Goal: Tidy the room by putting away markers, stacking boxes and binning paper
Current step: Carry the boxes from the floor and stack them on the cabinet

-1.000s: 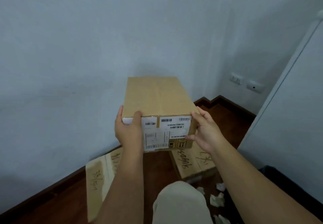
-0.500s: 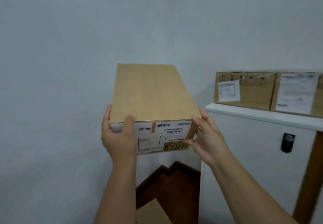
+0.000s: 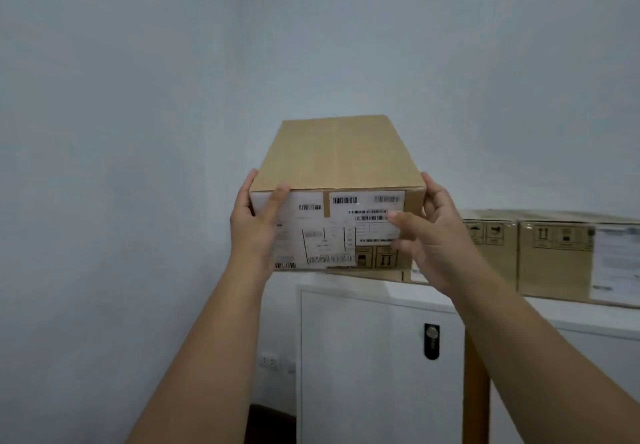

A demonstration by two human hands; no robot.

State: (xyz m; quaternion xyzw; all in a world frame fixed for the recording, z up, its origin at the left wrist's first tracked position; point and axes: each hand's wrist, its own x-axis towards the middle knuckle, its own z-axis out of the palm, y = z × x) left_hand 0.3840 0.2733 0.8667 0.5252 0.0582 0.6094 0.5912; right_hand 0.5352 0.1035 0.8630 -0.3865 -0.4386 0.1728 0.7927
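Both hands clasp a rectangular cardboard box (image 3: 337, 156) from opposite sides, holding it up at chest height in front of a pale, matte wall (image 3: 138, 97). On the near left corner the left hand (image 3: 254, 225) wraps around, its thumb laid flat across the white shipping label (image 3: 325, 232) and its fingers curled over the left side. At the right edge the right hand (image 3: 429, 232) presses in, fingers spread along the side panel and thumb stretched across the front face. Plain brown and smooth on top, the box shows a faint seam running lengthwise, and a strip of brown tape folds down over the front between two label sheets printed with barcodes and handling symbols. Its lower edge sits level with, and just in front of, a row of cardboard boxes (image 3: 550, 256) of the same brown that stand on a white cabinet (image 3: 374, 357); whether it touches them cannot be told. Flat and glossy, the cabinet door carries a small black lock plate (image 3: 432, 340) with a round metal cylinder. A wooden upright (image 3: 476, 391) runs down beside that door.
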